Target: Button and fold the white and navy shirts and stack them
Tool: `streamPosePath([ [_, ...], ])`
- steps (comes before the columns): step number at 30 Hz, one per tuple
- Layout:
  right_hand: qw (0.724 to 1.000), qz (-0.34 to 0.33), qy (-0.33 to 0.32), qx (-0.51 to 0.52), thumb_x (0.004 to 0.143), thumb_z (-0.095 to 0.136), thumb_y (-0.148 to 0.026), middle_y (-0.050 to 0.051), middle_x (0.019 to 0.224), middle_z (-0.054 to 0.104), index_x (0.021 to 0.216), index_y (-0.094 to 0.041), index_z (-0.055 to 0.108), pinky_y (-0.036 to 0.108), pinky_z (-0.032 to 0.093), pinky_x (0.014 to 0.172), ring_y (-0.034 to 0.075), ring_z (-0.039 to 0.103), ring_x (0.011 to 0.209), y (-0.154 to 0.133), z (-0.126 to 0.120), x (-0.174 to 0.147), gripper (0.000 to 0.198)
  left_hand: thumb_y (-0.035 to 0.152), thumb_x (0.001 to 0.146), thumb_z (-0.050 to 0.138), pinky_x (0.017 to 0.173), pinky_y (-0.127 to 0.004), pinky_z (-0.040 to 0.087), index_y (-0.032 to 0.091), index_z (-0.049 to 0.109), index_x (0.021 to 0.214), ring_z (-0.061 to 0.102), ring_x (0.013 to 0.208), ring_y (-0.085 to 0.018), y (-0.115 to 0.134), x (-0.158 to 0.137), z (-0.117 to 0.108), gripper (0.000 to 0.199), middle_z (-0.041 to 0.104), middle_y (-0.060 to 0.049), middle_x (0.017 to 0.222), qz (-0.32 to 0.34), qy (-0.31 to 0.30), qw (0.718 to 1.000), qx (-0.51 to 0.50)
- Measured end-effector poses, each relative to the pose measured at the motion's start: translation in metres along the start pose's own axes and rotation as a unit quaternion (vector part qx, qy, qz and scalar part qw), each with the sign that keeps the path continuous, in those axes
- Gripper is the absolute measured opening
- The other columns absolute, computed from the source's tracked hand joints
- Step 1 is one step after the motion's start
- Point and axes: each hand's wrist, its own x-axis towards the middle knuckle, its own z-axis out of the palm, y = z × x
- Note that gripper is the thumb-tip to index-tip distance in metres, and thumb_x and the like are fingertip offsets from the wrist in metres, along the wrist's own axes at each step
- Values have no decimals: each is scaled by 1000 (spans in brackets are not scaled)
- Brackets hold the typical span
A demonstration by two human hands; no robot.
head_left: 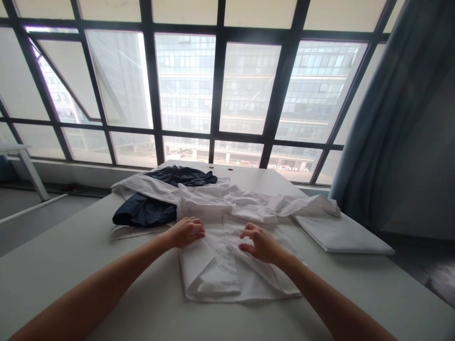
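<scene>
A white long-sleeved shirt (227, 272) lies spread on the white table (149, 303), its lower front panels towards me and its sleeves stretched out to both sides. My left hand (186, 232) is at the left side of the shirt body, fingers curled together on the cloth. Over the right front panel my right hand (261, 242) is bent, with thumb and forefinger apart and nothing visible between them. Wrinkles run across the shirt's chest, and a fold crosses its left panel.
A dark navy garment (145, 210) lies bunched at the left, partly under the left sleeve. Folded white cloth (341, 232) rests at the right by the table's edge. Behind the table stand large framed windows (185, 85), with a blue-grey curtain (380, 137) at the right.
</scene>
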Motion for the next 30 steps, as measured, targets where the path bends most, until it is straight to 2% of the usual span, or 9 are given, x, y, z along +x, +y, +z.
streamPosePath([
  [6, 994, 13, -98, 34, 88, 58, -45, 8, 89, 67, 73, -16, 68, 25, 42, 64, 16, 59, 71, -14, -17, -11, 34, 41, 91, 63, 89, -33, 39, 20, 71, 88, 59, 90, -21, 19, -26, -14, 24, 67, -5, 91, 19, -19, 1000, -11],
  [12, 987, 47, -154, 24, 81, 67, -41, 7, 91, 68, 98, -16, 68, 24, 42, 63, 17, 60, 75, -23, -25, -21, 30, 52, 94, 51, 73, -27, 41, 16, 63, 79, 54, 73, -15, 17, -38, -39, 42, 63, -3, 79, 8, -18, 994, -108],
  [14, 970, 34, -231, 59, 82, 66, -44, 5, 77, 67, 86, -15, 68, 24, 41, 58, 15, 58, 66, -23, -28, -22, 30, 62, 90, 50, 58, -23, 36, 15, 59, 69, 45, 58, -11, 12, -44, -50, 53, 54, 0, 62, -29, -44, 988, -147],
  [17, 907, -39, -360, 216, 83, 59, -61, 4, 70, 66, 87, -13, 69, 25, 44, 58, 15, 60, 62, -14, -33, -18, 49, 75, 87, 39, 45, -22, 27, 15, 53, 56, 34, 44, -8, 7, -52, -64, 69, 44, 2, 49, -102, -118, 958, -242],
  [19, 893, -53, -325, 305, 84, 51, -69, 8, 79, 70, 100, -13, 69, 28, 49, 65, 17, 65, 69, -1, -34, -12, 61, 78, 87, 32, 43, -22, 30, 14, 59, 60, 41, 41, -9, 10, -54, -69, 75, 54, -2, 52, -140, -148, 934, -292],
  [22, 963, 16, -111, 246, 85, 55, -60, 13, 93, 72, 101, -14, 71, 34, 52, 78, 23, 67, 84, 27, -30, -7, 52, 70, 90, 39, 49, -24, 43, 14, 69, 77, 58, 50, -14, 23, -52, -62, 65, 69, -8, 70, -141, -121, 951, -249],
  [24, 990, 48, -27, 130, 82, 62, -46, 12, 101, 72, 94, -18, 74, 35, 51, 86, 24, 66, 91, 42, -25, -7, 33, 61, 88, 54, 70, -30, 52, 17, 73, 91, 68, 75, -21, 34, -47, -51, 49, 74, -10, 90, -86, -73, 978, -175],
  [27, 997, 48, -44, 37, 77, 67, -32, 11, 111, 68, 96, -20, 75, 34, 49, 90, 24, 65, 96, 50, -25, -14, 24, 57, 74, 75, 106, -44, 40, 23, 66, 122, 55, 124, -32, 43, -41, -33, 59, 61, -13, 133, -1, -64, 990, -122],
  [30, 988, 63, -140, 19, 64, 79, -35, 9, 110, 68, 95, -21, 76, 33, 51, 84, 25, 65, 95, 38, -39, -23, 35, 58, 55, 87, 112, -47, 34, 28, 62, 129, 44, 134, -35, 49, -43, -29, 83, 51, -11, 145, 27, -123, 982, -143],
])
